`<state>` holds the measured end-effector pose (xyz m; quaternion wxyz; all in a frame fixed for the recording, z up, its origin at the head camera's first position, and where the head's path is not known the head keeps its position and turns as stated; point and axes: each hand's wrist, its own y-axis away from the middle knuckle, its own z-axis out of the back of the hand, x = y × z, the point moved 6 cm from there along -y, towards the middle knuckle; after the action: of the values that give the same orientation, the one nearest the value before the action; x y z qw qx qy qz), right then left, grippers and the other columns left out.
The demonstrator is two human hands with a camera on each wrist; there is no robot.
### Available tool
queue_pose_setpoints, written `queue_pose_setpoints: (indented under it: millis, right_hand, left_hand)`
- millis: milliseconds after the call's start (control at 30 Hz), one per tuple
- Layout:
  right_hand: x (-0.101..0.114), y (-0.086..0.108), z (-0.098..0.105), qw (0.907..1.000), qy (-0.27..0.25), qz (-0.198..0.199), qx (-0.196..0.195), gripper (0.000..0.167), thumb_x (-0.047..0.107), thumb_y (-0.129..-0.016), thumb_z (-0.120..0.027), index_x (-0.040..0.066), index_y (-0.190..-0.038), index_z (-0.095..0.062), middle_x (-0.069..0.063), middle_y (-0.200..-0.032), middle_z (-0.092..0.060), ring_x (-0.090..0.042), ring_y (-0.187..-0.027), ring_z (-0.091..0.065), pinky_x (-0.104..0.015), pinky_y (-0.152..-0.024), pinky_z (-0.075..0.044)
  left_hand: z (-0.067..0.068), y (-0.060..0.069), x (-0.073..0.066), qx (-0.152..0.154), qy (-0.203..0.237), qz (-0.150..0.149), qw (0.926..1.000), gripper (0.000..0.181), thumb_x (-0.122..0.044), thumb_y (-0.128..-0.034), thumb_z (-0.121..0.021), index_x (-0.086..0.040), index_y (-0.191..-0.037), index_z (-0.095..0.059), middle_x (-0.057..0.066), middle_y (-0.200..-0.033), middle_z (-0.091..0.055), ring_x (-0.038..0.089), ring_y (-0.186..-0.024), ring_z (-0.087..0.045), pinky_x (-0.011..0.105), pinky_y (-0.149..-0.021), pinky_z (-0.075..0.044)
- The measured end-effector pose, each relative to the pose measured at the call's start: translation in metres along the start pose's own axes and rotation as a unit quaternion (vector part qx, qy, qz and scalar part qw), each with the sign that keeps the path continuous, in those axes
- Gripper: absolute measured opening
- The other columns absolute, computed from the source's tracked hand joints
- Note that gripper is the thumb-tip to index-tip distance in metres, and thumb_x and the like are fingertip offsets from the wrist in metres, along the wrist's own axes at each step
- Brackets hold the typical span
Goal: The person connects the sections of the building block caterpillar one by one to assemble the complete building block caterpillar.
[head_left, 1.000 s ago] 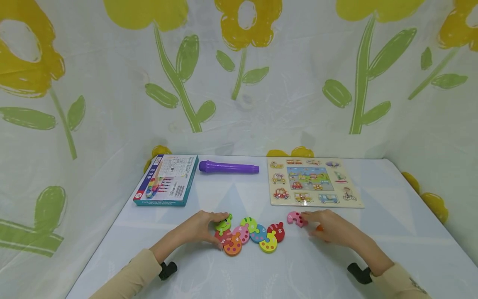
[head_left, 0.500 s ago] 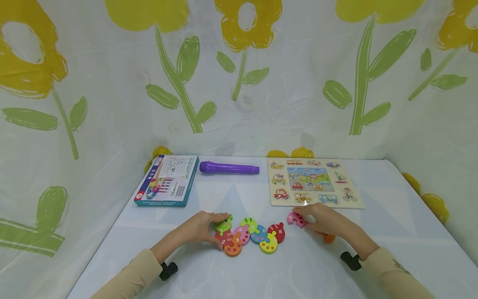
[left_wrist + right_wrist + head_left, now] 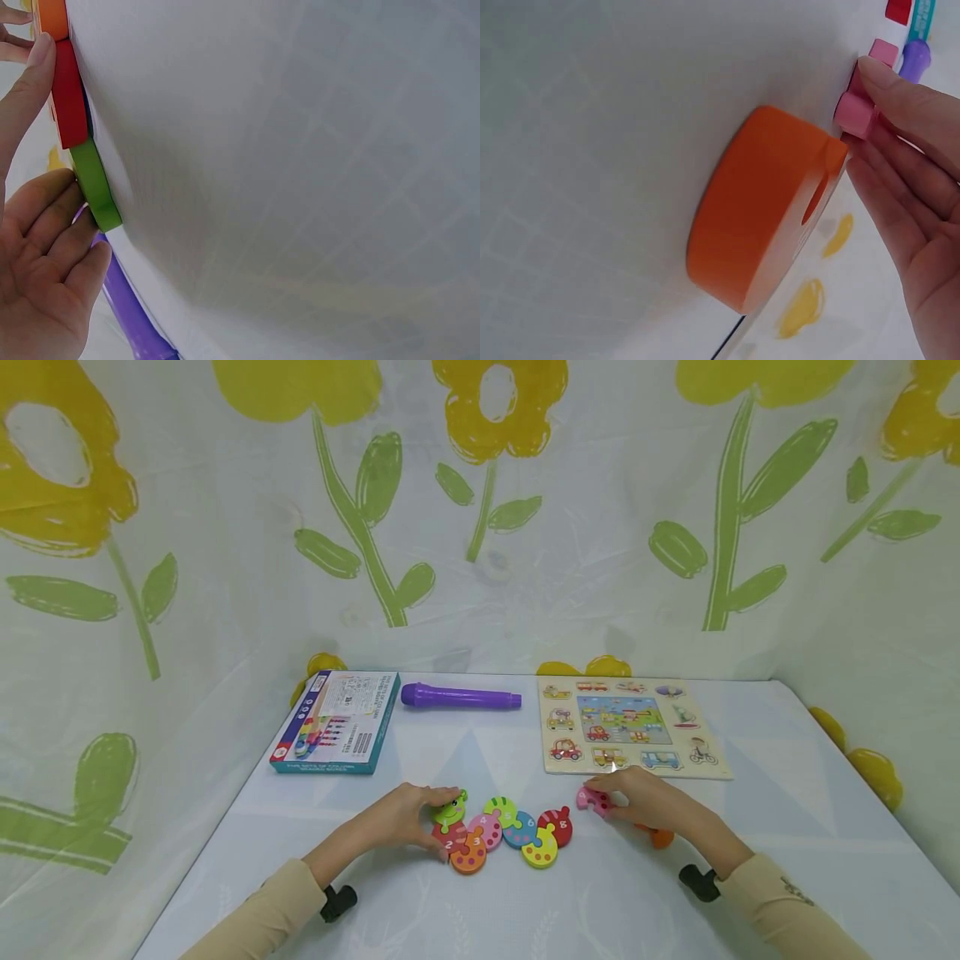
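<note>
A wooden number caterpillar puzzle (image 3: 519, 833) lies in a wavy row on the table, from a green smiling head piece (image 3: 449, 812) to a red piece numbered 8 (image 3: 555, 823). My left hand (image 3: 401, 814) holds the head end, fingers at the green piece and thumb against the red side piece (image 3: 70, 97). Right of the row, my right hand (image 3: 651, 797) pinches a pink spotted puzzle piece (image 3: 588, 799) between thumb and fingers. It sits apart from the row. An orange puzzle piece (image 3: 761, 206) lies under the right hand, partly hidden by it in the head view.
At the back left lies a teal-edged boxed toy (image 3: 333, 722). Beside it is a purple toy microphone (image 3: 460, 697). A wooden vehicle puzzle board (image 3: 555, 762) lies at the back right. Flower-printed cloth (image 3: 570, 593) hangs behind and along the sides.
My right hand has moved slightly left and its fingers have closed on the pink piece, showing more of the orange piece. My left hand and the row have stayed put.
</note>
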<state>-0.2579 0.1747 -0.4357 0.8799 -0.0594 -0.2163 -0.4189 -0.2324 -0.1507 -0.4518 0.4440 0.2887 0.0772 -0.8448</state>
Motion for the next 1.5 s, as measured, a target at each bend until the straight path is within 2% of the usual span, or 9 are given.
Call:
queue_pose_setpoints:
  millis: [167, 467, 700, 900, 1267, 1500]
  right_hand:
    - [0.001, 0.001, 0.001, 0.9999, 0.001, 0.001, -0.016, 0.043, 0.014, -0.081, -0.078, 0.006, -0.122, -0.067, -0.008, -0.116, -0.068, -0.025, -0.104, -0.062, -0.019, -0.074, -0.055]
    - [0.008, 0.002, 0.002, 0.9997, 0.01, -0.004, -0.022, 0.045, 0.018, -0.081, -0.078, 0.005, -0.123, -0.066, -0.009, -0.118, -0.068, -0.029, -0.112, -0.061, -0.033, -0.084, -0.056]
    - [0.015, 0.001, 0.001, 0.9993, 0.018, 0.013, -0.03, 0.043, 0.013, -0.081, -0.078, 0.0, -0.121, -0.066, -0.013, -0.119, -0.067, -0.032, -0.113, -0.061, -0.04, -0.088, -0.054]
    - [0.023, -0.001, 0.0, 0.9985, 0.019, 0.025, -0.044, 0.041, 0.013, -0.081, -0.078, 0.001, -0.118, -0.067, -0.011, -0.117, -0.068, -0.03, -0.112, -0.061, -0.04, -0.089, -0.053]
    - [0.035, -0.004, -0.002, 0.9983, 0.017, 0.007, -0.055, 0.041, 0.014, -0.079, -0.08, 0.002, -0.117, -0.069, -0.008, -0.114, -0.069, -0.026, -0.109, -0.063, -0.037, -0.088, -0.054]
    - [0.041, -0.006, -0.004, 0.9974, 0.025, 0.023, -0.064, 0.04, 0.011, -0.078, -0.081, 0.0, -0.115, -0.069, -0.008, -0.109, -0.071, -0.023, -0.102, -0.065, -0.035, -0.085, -0.056]
  left_hand:
    - [0.0, -0.001, 0.001, 0.001, 0.001, 0.002, 1.0, 0.087, -0.049, -0.067, -0.083, -0.014, -0.141, -0.051, 0.002, -0.142, -0.051, 0.024, -0.132, -0.045, 0.042, -0.104, -0.042]
    - [0.001, -0.001, 0.001, 0.003, 0.002, 0.007, 1.0, 0.087, -0.048, -0.0669, -0.083, -0.014, -0.141, -0.051, 0.002, -0.142, -0.051, 0.024, -0.133, -0.045, 0.042, -0.105, -0.041]
    - [0.0, 0.0, 0.001, 0.006, 0.002, 0.014, 0.9999, 0.088, -0.049, -0.0661, -0.083, -0.016, -0.141, -0.051, 0.0, -0.143, -0.05, 0.023, -0.133, -0.043, 0.041, -0.106, -0.041]
    - [0.0, 0.0, 0.001, 0.005, 0.001, 0.016, 0.9999, 0.089, -0.05, -0.0656, -0.083, -0.016, -0.141, -0.051, -0.001, -0.142, -0.05, 0.023, -0.133, -0.044, 0.041, -0.105, -0.041]
    - [0.0, -0.001, 0.001, 0.004, 0.001, 0.01, 0.9999, 0.089, -0.05, -0.0654, -0.083, -0.015, -0.141, -0.051, 0.0, -0.142, -0.05, 0.023, -0.133, -0.044, 0.041, -0.105, -0.041]
    - [0.0, 0.0, 0.0, 0.002, 0.002, 0.004, 1.0, 0.089, -0.051, -0.0657, -0.083, -0.015, -0.141, -0.051, 0.001, -0.142, -0.051, 0.024, -0.133, -0.044, 0.042, -0.105, -0.042]
